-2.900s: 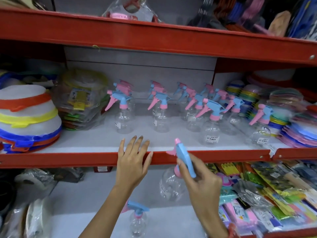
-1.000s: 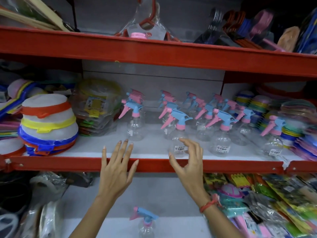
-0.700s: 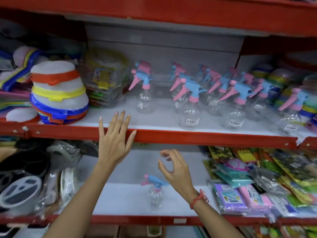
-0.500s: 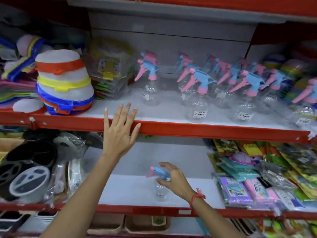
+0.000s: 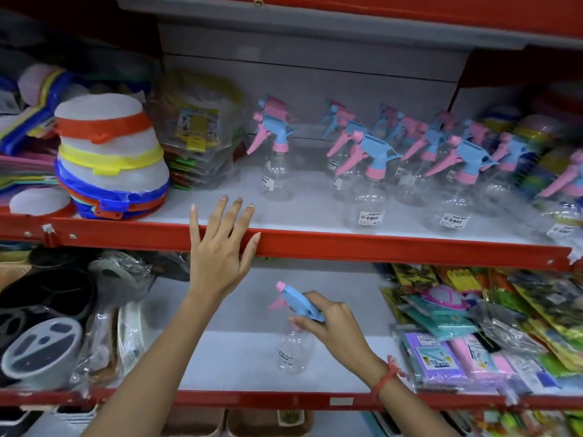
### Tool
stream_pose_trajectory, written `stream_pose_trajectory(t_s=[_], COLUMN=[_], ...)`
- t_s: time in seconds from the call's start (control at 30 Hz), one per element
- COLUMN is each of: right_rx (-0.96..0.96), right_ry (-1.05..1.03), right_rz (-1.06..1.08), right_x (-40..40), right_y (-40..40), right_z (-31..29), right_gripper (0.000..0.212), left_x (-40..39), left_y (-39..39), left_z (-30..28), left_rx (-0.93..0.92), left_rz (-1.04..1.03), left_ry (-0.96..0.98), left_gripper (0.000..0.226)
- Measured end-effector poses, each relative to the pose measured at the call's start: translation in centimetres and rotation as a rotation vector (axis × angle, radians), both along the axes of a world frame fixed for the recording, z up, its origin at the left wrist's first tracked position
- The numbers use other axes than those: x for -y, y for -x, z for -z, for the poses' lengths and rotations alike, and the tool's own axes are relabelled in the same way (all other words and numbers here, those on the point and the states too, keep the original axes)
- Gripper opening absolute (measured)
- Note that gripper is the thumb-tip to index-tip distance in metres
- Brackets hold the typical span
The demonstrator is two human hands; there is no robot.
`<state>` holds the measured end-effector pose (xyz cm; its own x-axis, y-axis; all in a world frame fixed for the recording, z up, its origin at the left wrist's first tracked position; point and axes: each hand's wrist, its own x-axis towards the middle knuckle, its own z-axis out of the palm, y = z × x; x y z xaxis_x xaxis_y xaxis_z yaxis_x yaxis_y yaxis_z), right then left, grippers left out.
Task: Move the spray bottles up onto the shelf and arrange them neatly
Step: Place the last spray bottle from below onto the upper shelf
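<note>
A clear spray bottle (image 5: 294, 350) with a blue head and pink trigger stands on the white lower shelf (image 5: 233, 361). My right hand (image 5: 331, 323) is closed around its head. My left hand (image 5: 220, 247) lies flat on the red front edge of the upper shelf (image 5: 378, 244), fingers spread and empty. Several matching spray bottles (image 5: 367, 184) stand in loose rows on the upper shelf, from the middle to the right edge. The leftmost of these bottles (image 5: 276, 159) stands apart from the others.
Stacked round lids with coloured rims (image 5: 107, 159) and bagged goods (image 5: 202, 130) fill the upper shelf's left. Packaged items (image 5: 473, 335) crowd the lower shelf's right; black and grey containers (image 5: 41, 348) sit at its left. A red shelf beam (image 5: 410, 7) runs overhead.
My right hand set a bottle on the upper shelf, dropped to the lower shelf and closed on the last bottle's head. The view tilted downward. My left hand stayed on the shelf edge.
</note>
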<state>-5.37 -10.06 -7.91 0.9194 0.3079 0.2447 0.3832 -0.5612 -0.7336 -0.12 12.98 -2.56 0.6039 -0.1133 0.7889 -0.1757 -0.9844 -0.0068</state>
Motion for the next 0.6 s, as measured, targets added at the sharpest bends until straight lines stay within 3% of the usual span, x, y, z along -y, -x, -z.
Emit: stream_pose_trajectory(t_s=[0.33,0.6], right_rx=[0.375,0.541], right_ry=[-0.199,-0.332], right_rz=[0.006,0.108], right_x=[-0.7,-3.0], right_y=[0.6,-4.4], right_z=[-16.2,-22.4], right_gripper=[0.027,0.026], left_x=[0.0,0.1], left_y=[0.5,0.3], left_z=[0.0,0.0], left_rx=[0.018,0.010], left_rz=[0.010,0.012], left_ry=[-0.004,0.013], left_gripper=[0.051,0.053])
